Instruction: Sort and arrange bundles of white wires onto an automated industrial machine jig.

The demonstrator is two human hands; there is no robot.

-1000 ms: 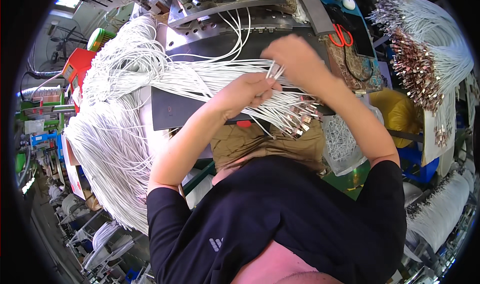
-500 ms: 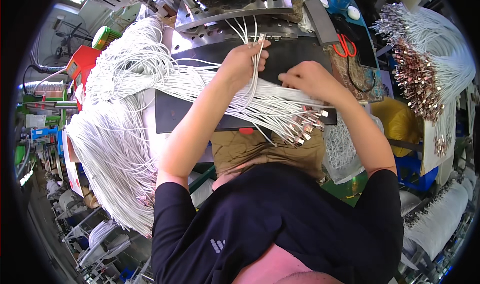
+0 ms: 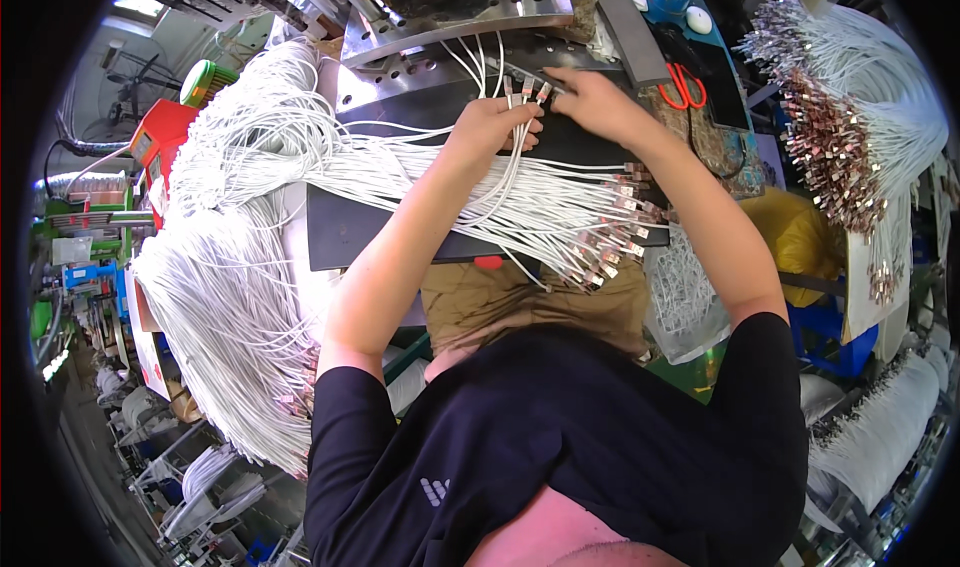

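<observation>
My left hand (image 3: 497, 127) is closed around a few white cables (image 3: 515, 152), their metal-ended plugs (image 3: 527, 88) fanned out above the fingers. Close by on the right, my right hand (image 3: 597, 105) has its thumb and forefinger bent beside the rightmost plug. Whatever sits between those fingertips is too small to make out. Under both hands a thick bundle of white cables (image 3: 420, 172) runs across the black work mat (image 3: 340, 229). Its many plugs (image 3: 625, 229) lie at the bundle's right end.
Beyond my hands stands a metal press plate (image 3: 460, 22), with thin cables leading beneath it. Red-handled scissors (image 3: 683, 87) lie right of a grey block (image 3: 633, 42). Large cable heaps (image 3: 225, 297) hang at left, another cable bunch (image 3: 850, 117) at right. A clear bag (image 3: 685, 292) sits near my lap.
My right hand has moved from above the bundle's right part up and left, beside my left hand. More plugs now show fanned above my left fingers. The view has shifted slightly.
</observation>
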